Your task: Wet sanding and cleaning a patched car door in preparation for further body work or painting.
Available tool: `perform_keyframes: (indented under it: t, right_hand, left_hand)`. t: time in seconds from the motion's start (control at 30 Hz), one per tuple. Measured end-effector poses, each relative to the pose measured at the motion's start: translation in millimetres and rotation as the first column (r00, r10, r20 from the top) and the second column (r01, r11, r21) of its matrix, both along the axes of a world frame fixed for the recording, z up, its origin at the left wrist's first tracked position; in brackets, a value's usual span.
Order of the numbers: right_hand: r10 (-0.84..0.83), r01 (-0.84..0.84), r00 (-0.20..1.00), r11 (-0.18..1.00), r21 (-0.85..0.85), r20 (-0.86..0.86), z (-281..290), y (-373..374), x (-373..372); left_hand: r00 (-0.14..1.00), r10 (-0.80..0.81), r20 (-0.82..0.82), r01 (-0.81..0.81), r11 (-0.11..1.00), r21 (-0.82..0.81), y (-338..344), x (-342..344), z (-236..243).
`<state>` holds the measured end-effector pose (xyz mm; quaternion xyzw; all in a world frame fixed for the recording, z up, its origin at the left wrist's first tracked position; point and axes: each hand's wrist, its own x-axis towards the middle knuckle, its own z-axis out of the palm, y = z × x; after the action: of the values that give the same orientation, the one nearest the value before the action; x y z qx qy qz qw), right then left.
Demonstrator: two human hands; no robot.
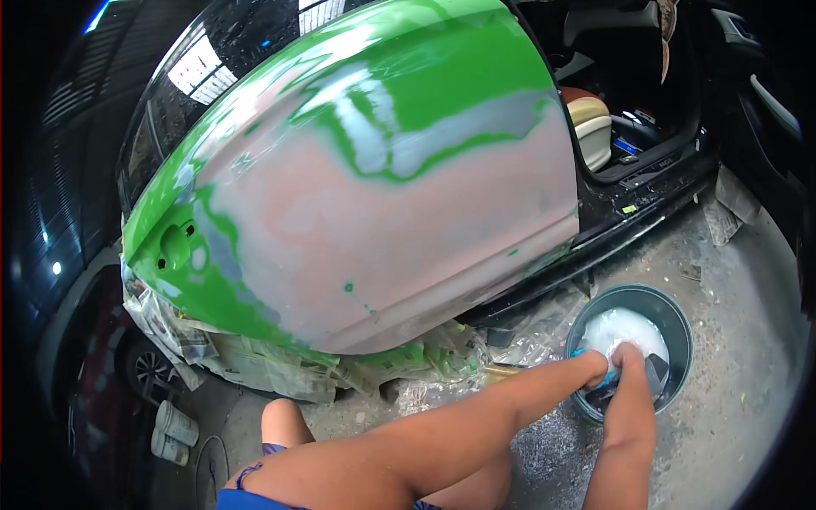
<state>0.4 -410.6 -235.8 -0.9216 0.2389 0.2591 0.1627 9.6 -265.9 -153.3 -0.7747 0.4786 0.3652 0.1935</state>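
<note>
A dark grey-green bucket (687, 340) stands on the floor at the right, with milky, foamy water (625, 323) in it. Both my hands are inside the bucket, close together. My left hand (594, 368) is curled around something bright blue (607, 379), mostly covered by the hand. Right beside it, my right hand (627, 354) reaches down into the water, its fingers hidden. A dark, flat, angular piece (656, 372) pokes up next to the right hand. Ahead is a car door (408, 229), green with sanded pinkish and grey patches.
Masking newspaper (280, 367) hangs under the car door. The black door sill (637, 191) and a cream seat (593, 140) show through the open doorway. Two white tubs (174, 429) lie at the lower left, near another car's wheel (153, 367). Around the bucket, the concrete floor (722, 297) is wet and speckled.
</note>
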Motion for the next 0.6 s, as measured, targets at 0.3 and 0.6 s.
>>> perform_keyframes:
  t: [0.3, 0.6]
  right_hand:
    - [0.222, -0.224, 0.974, 0.974, 0.046, 0.049, 26, -20, 27]
    - [-0.921, -0.087, 0.387, -0.001, 0.996, 0.033, 215, 43, -46]
  left_hand:
    - [0.963, 0.248, -0.105, -0.269, 0.904, -0.332, 19, 19, 43]
    - [0.790, 0.241, -0.563, -0.612, 0.338, -0.715, 118, 71, 284]
